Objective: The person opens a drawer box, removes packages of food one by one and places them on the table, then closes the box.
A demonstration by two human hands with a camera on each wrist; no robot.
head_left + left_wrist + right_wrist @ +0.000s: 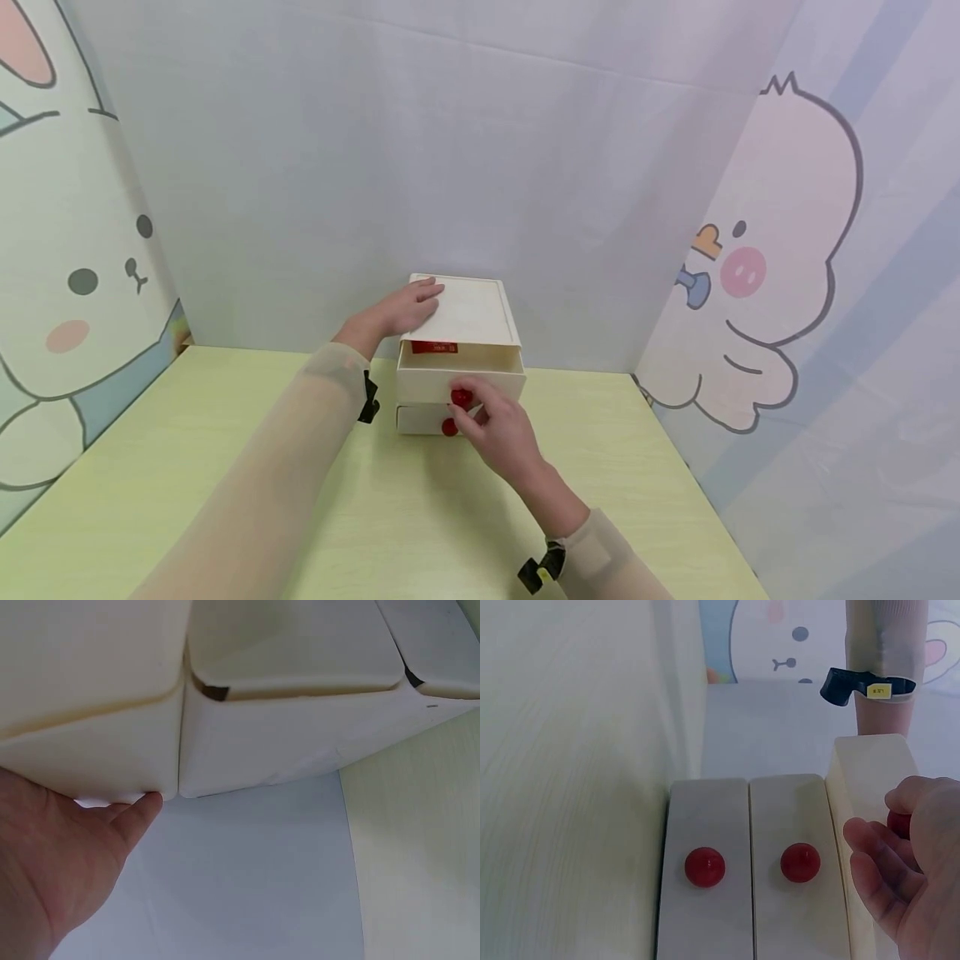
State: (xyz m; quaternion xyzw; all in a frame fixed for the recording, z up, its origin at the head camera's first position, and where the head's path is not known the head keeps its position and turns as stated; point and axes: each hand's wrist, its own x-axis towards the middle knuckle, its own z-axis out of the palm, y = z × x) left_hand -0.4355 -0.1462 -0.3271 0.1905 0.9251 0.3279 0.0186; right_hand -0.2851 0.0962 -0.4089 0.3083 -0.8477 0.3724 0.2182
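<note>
A small white drawer cabinet (472,308) stands against the back curtain, with its upper drawer (420,385) pulled partway out. My left hand (408,310) rests on the cabinet's left top edge, fingers spread flat; in the left wrist view that hand (82,847) touches the white edge. With thumb and fingers, my right hand (498,425) pinches the upper drawer's round red knob (461,397). That knob is mostly hidden behind the right hand (900,862) in the right wrist view. A flat red printed item (433,347) shows inside the drawer.
Two lower drawers with red knobs (705,867) are closed below the pulled one. The cabinet stands on a pale yellow-green table (360,517). Curtains with a cartoon rabbit (67,200) and a cartoon chick (802,167) hang at the sides.
</note>
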